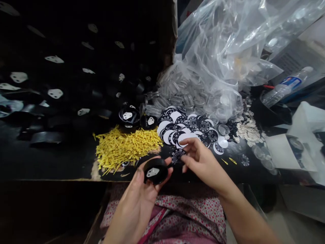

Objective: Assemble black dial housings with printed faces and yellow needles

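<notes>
My left hand point(143, 193) is wrapped round a black round cup-like case point(162, 171), tilted with its open side up. Inside the case lies a small white plate point(152, 172) with dark holes. To the right, my right hand point(199, 161) has its thumb and fingers at the edge of a black dial disc point(177, 156) with pale printed markings, apparently pinching it. Just beyond the fingers spreads a heap of black-and-white dial discs point(172, 128). A pile of thin yellow pointers point(127, 146) lies ahead of my left hand.
Clear round covers point(177, 89) spill from a plastic bag point(228, 44) at the back. White plates point(250, 128) are heaped at the right, near a white box point(281, 152) and a plastic bottle point(286, 86). Many black cases point(128, 115) fill the left. The table's front edge point(63, 180) is close.
</notes>
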Available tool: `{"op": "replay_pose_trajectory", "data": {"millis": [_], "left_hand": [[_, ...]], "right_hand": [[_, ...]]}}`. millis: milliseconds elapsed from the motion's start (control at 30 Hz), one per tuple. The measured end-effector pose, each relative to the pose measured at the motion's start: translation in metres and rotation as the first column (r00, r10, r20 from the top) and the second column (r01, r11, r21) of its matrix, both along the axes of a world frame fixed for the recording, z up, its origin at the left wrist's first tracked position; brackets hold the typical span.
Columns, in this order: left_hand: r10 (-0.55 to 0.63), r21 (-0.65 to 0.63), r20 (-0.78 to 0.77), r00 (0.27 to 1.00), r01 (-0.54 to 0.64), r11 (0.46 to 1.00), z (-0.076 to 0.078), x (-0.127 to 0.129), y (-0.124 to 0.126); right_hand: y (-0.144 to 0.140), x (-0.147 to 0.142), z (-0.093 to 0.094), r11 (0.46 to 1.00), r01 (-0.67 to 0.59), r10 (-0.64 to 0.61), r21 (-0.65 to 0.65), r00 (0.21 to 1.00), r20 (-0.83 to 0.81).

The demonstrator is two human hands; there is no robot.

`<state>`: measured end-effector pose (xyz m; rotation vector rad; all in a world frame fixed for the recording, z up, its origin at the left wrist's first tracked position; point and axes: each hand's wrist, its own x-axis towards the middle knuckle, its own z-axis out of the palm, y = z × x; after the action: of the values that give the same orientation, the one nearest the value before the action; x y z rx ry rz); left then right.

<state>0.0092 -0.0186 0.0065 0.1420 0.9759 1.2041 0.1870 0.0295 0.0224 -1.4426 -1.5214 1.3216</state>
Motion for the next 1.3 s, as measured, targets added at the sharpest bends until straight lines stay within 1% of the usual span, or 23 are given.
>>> {"op": "replay_pose_trajectory", "data": {"millis": [33, 67, 100, 133, 167, 233, 300, 333, 433, 533, 567, 633, 667, 733, 800, 867, 933, 1000, 1067, 1167, 1300], "left_hand": [[-0.003, 0.003, -0.003, 1.0, 0.003, 1.0, 0.0, 0.001, 0.001], [0.004, 0.003, -0.018, 1.0, -0.004, 1.0, 0.0, 0.001, 0.002], [0.019, 0.001, -0.041, 0.999, -0.019, 1.0, 0.0, 0.0, 0.003], [0.037, 0.002, -0.066, 0.997, -0.037, 0.999, 0.0, -0.001, 0.004], [0.05, 0.005, -0.085, 0.995, -0.049, 0.999, 0.0, -0.002, 0.004], [0.035, 0.009, -0.087, 0.996, -0.035, 0.999, 0.0, -0.003, 0.005], [-0.003, 0.006, -0.051, 0.999, 0.004, 1.0, 0.001, -0.001, 0.003], [-0.015, 0.004, -0.033, 0.999, 0.015, 1.0, 0.001, 0.0, 0.001], [-0.038, -0.002, -0.026, 0.999, 0.038, 0.999, 0.001, 0.007, -0.004], [-0.09, -0.008, -0.125, 0.988, 0.089, 0.996, -0.003, 0.01, -0.01], [-0.109, 0.004, -0.168, 0.98, 0.112, 0.994, -0.006, 0.01, -0.011], [-0.136, 0.046, -0.221, 0.966, 0.15, 0.988, -0.012, 0.007, -0.014], [-0.144, 0.07, -0.224, 0.964, 0.163, 0.984, -0.015, 0.006, -0.015], [-0.154, 0.11, -0.194, 0.969, 0.177, 0.978, -0.019, 0.004, -0.016], [-0.158, 0.125, -0.178, 0.971, 0.182, 0.975, -0.02, 0.004, -0.016], [-0.154, 0.129, -0.168, 0.974, 0.177, 0.976, -0.018, 0.004, -0.014], [-0.135, 0.106, -0.131, 0.982, 0.149, 0.983, -0.015, 0.005, -0.012], [-0.1, 0.076, -0.071, 0.992, 0.106, 0.991, -0.01, 0.006, -0.009], [-0.07, 0.063, -0.028, 0.997, 0.072, 0.995, -0.007, 0.005, -0.005], [-0.063, 0.038, -0.035, 0.997, 0.064, 0.997, -0.004, 0.002, -0.002], [-0.107, 0.001, -0.087, 0.99, 0.108, 0.994, -0.009, -0.002, -0.003]], "right_hand": [[-0.003, -0.003, 0.0, 0.998, -0.023, 0.018, -0.056, 0.995, -0.099], [-0.005, -0.006, 0.001, 0.994, -0.046, 0.03, -0.1, 0.986, -0.161], [-0.007, -0.008, 0.001, 0.991, -0.055, 0.032, -0.122, 0.982, -0.186], [-0.008, -0.009, 0.001, 0.992, -0.042, 0.021, -0.117, 0.984, -0.178], [-0.008, -0.009, 0.002, 0.996, -0.01, -0.003, -0.09, 0.99, -0.144], [-0.008, -0.009, 0.004, 0.998, 0.069, -0.069, 0.006, 0.997, -0.039], [-0.01, -0.011, 0.007, 0.985, 0.137, -0.143, 0.106, 0.988, 0.051], [-0.011, -0.013, 0.009, 0.98, 0.154, -0.163, 0.128, 0.984, 0.068], [-0.017, -0.024, 0.013, 0.978, 0.15, -0.157, 0.143, 0.987, 0.037], [-0.021, -0.034, 0.013, 0.975, 0.13, -0.144, 0.178, 0.987, 0.068], [-0.022, -0.036, 0.013, 0.977, 0.119, -0.137, 0.174, 0.986, 0.096], [-0.022, -0.037, 0.013, 0.99, 0.094, -0.106, 0.107, 0.989, 0.107], [-0.021, -0.037, 0.012, 0.994, 0.092, -0.096, 0.053, 0.993, 0.075], [-0.021, -0.036, 0.012, 0.992, 0.114, -0.116, -0.056, 0.992, -0.042], [-0.021, -0.035, 0.011, 0.984, 0.137, -0.15, -0.114, 0.981, -0.12], [-0.021, -0.035, 0.011, 0.984, 0.137, -0.15, -0.118, 0.982, -0.113], [-0.02, -0.034, 0.01, 0.984, 0.121, -0.137, -0.13, 0.983, -0.123], [-0.02, -0.03, 0.01, 0.98, 0.126, -0.156, -0.153, 0.967, -0.203], [-0.019, -0.026, 0.01, 0.977, 0.157, -0.191, -0.147, 0.947, -0.258], [-0.021, -0.021, 0.01, 0.978, 0.191, -0.204, -0.082, 0.958, -0.202], [-0.026, -0.021, 0.013, 0.982, 0.186, -0.19, -0.036, 0.966, -0.177]]}}
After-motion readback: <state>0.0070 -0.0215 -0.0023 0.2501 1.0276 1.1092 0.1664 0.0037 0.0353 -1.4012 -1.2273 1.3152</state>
